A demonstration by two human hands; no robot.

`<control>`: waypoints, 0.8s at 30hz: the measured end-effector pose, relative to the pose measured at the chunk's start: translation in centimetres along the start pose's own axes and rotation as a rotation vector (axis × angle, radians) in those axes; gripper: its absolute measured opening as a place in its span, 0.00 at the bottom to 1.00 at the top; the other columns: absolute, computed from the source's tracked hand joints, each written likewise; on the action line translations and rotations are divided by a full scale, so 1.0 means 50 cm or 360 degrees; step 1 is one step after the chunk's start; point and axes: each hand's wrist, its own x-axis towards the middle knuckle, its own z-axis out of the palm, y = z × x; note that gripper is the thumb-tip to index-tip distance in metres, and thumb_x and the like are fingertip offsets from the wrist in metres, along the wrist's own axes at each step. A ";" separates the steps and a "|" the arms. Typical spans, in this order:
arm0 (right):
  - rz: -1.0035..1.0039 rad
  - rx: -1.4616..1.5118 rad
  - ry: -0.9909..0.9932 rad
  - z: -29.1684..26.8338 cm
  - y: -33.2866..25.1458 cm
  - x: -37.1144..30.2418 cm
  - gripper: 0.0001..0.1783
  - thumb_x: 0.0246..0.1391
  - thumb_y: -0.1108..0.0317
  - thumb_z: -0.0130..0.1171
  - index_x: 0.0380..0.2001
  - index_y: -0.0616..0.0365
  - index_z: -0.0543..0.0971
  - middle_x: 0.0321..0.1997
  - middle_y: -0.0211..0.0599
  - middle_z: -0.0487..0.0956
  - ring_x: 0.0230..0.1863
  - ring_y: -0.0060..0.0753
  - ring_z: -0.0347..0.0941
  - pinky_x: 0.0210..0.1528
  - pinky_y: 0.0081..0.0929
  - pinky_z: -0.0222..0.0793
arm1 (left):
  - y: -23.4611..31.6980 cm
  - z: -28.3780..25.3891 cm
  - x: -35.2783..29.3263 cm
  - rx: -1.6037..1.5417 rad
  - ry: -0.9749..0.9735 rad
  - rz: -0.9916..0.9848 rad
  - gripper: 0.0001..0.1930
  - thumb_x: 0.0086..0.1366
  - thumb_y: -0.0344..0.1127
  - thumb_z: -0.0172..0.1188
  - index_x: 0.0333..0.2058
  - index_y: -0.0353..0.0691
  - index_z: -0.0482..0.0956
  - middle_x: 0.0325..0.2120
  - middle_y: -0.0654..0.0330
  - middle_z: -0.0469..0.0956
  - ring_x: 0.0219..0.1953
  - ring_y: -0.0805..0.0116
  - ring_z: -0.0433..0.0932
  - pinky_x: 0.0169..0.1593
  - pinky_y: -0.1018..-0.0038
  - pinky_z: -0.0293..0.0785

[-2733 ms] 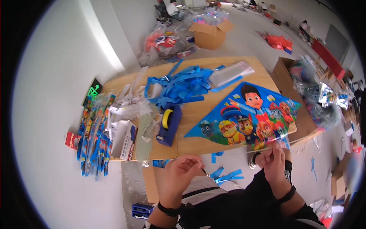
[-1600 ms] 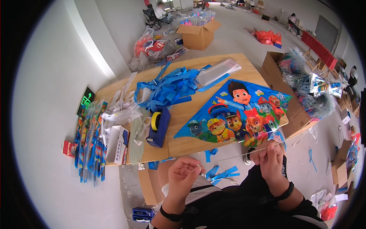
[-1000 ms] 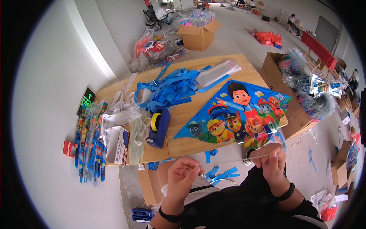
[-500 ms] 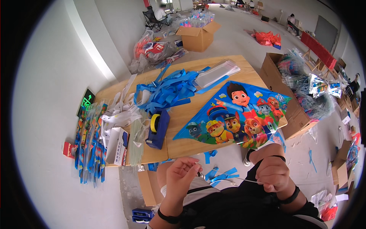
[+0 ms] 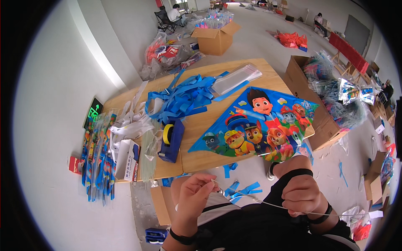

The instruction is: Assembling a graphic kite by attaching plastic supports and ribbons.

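Over my lap I hold a thin whitish rod (image 5: 268,203), slightly bent. My left hand (image 5: 196,194) pinches its left end between thumb and fingertips. Closed around it farther right is my right hand (image 5: 302,194), past which the rod runs on toward the right. Just beyond my hands, a kite-shaped blue sheet printed with cartoon figures (image 5: 247,121) lies flat on the wooden table (image 5: 201,144), its lower edge reaching over the table's near edge. Similar thin rods (image 5: 148,157) lie bundled at the table's left.
On the table are a blue tape dispenser (image 5: 172,144), tangled blue ribbons (image 5: 184,96), clear plastic sleeves (image 5: 238,79) and a white box (image 5: 127,161). Packed kites (image 5: 98,159) stand along the left edge. A cardboard box (image 5: 307,85) full of plastic-wrapped items stands right. Blue scraps (image 5: 247,191) litter the floor.
The rod now shows extending well to the right of my right hand, where only a short length between the hands showed before. Both hands have barely moved.
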 end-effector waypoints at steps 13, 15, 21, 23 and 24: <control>0.0691 -0.0006 0.0360 0.007 -0.042 -0.017 0.10 0.56 0.68 0.61 0.21 0.57 0.77 0.22 0.31 0.77 0.23 0.38 0.75 0.24 0.28 0.70 | 0.012 0.015 -0.007 0.0432 0.0001 0.0293 0.11 0.64 0.18 0.60 0.45 0.29 0.79 0.36 0.54 0.81 0.39 0.70 0.81 0.47 0.75 0.78; 0.0791 -0.0002 0.0433 0.021 -0.032 -0.016 0.13 0.58 0.68 0.58 0.19 0.56 0.76 0.21 0.30 0.76 0.21 0.37 0.72 0.22 0.28 0.67 | 0.016 0.007 -0.012 0.0761 -0.0068 0.0435 0.11 0.63 0.16 0.60 0.44 0.29 0.80 0.36 0.55 0.81 0.39 0.70 0.81 0.46 0.77 0.78; 0.1348 0.0446 0.0736 0.031 -0.023 -0.010 0.24 0.66 0.68 0.47 0.14 0.58 0.74 0.15 0.30 0.74 0.15 0.29 0.65 0.20 0.24 0.59 | 0.013 0.027 -0.010 0.0776 -0.0126 0.0365 0.07 0.61 0.19 0.64 0.39 0.32 0.82 0.32 0.58 0.83 0.37 0.69 0.82 0.41 0.76 0.77; 0.1558 0.0614 0.0857 0.042 -0.009 -0.023 0.27 0.68 0.71 0.45 0.11 0.60 0.73 0.12 0.32 0.72 0.15 0.23 0.66 0.20 0.23 0.59 | 0.044 0.052 -0.001 0.1243 -0.0237 0.0411 0.07 0.61 0.21 0.65 0.38 0.34 0.82 0.32 0.59 0.83 0.37 0.67 0.82 0.40 0.74 0.77; 0.1554 0.0614 0.0852 0.044 -0.001 -0.032 0.27 0.68 0.71 0.45 0.11 0.60 0.73 0.12 0.32 0.72 0.15 0.23 0.66 0.20 0.23 0.59 | 0.054 0.060 0.003 0.1713 -0.0352 0.0447 0.06 0.61 0.23 0.66 0.37 0.36 0.82 0.31 0.59 0.83 0.36 0.65 0.83 0.40 0.72 0.77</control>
